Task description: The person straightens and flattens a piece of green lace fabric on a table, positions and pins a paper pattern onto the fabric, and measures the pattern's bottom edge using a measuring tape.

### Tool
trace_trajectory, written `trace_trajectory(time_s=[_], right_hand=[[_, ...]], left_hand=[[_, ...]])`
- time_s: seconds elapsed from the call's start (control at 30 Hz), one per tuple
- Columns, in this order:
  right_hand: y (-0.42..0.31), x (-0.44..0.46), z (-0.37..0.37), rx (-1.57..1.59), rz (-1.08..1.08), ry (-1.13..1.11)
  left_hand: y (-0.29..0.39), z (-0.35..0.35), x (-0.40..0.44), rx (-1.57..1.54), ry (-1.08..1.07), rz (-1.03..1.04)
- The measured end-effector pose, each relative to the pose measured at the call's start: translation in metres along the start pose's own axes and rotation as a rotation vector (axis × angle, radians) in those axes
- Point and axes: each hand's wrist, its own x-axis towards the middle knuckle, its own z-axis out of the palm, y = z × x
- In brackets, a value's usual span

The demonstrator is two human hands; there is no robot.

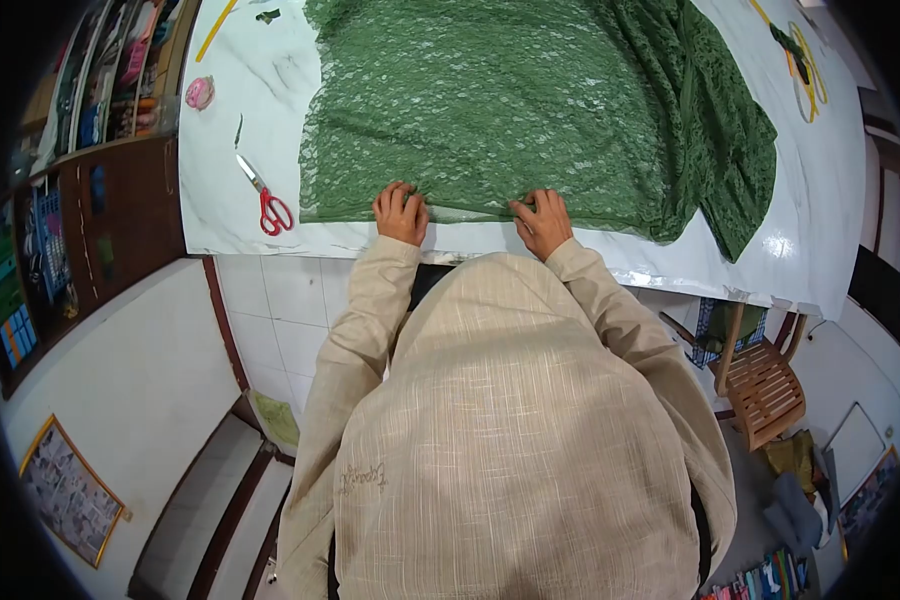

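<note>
Green lace fabric [490, 110] lies spread over the white table, with its near edge running close to the table's front edge. My left hand [401, 212] rests on that near edge, fingers bent and pressed on the lace. To its right, my right hand [543, 221] is at the same edge, with thumb and index finger pinched together at the lace. A strip of the fabric's edge stretches between both hands. Red-handled scissors [264, 198] lie to the left of the fabric, blades pointing away from me.
On the white table [240, 225] lie a pink round item [200, 93], a yellow strip [215, 32] and green scraps at the left. A yellow tape [808, 72] is at the far right. A wooden chair [760, 390] stands below right; shelves [100, 215] are at the left.
</note>
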Motion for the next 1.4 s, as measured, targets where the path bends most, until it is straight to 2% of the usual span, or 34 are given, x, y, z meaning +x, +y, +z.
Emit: trace_trajectory(time_s=[0.27,0.33,0.47,0.5,0.57,0.73,0.9,0.97,1.1,1.23,1.33,1.4], right_hand=[[0.000,0.001,0.000,0.024,0.008,-0.030],[0.003,0.001,-0.005,-0.035,0.064,0.026],[0.030,-0.016,-0.022,-0.168,0.230,0.141],[0.042,-0.026,-0.027,-0.179,0.236,0.141],[0.066,-0.047,-0.035,-0.326,0.390,0.136],[0.092,-0.078,-0.054,-0.326,0.449,0.155],[0.087,-0.083,-0.056,-0.348,0.422,0.148],[0.075,-0.076,-0.054,-0.306,0.353,0.081],[0.052,-0.058,-0.038,-0.198,0.225,0.110],[0.046,-0.044,-0.025,-0.172,0.225,0.129],[0.049,-0.049,-0.024,-0.159,0.232,0.097],[0.048,-0.049,-0.028,-0.152,0.218,0.059]], left_hand=[[0.002,-0.013,0.010,-0.052,0.032,-0.058],[-0.013,-0.007,0.010,-0.053,0.016,-0.081],[-0.039,0.008,0.002,0.285,-0.124,-0.256],[-0.045,0.008,-0.001,0.274,-0.124,-0.251],[-0.055,0.005,-0.006,0.294,-0.149,-0.255],[-0.060,-0.003,-0.010,0.261,-0.214,-0.277],[-0.048,-0.014,-0.005,0.232,-0.216,-0.317],[-0.043,-0.012,-0.005,0.229,-0.237,-0.305],[-0.034,-0.010,-0.008,0.231,-0.301,-0.280],[-0.034,-0.012,-0.008,0.153,-0.231,-0.301],[-0.040,-0.015,-0.014,0.233,-0.217,-0.291],[-0.042,-0.018,-0.015,0.158,-0.128,-0.329]])
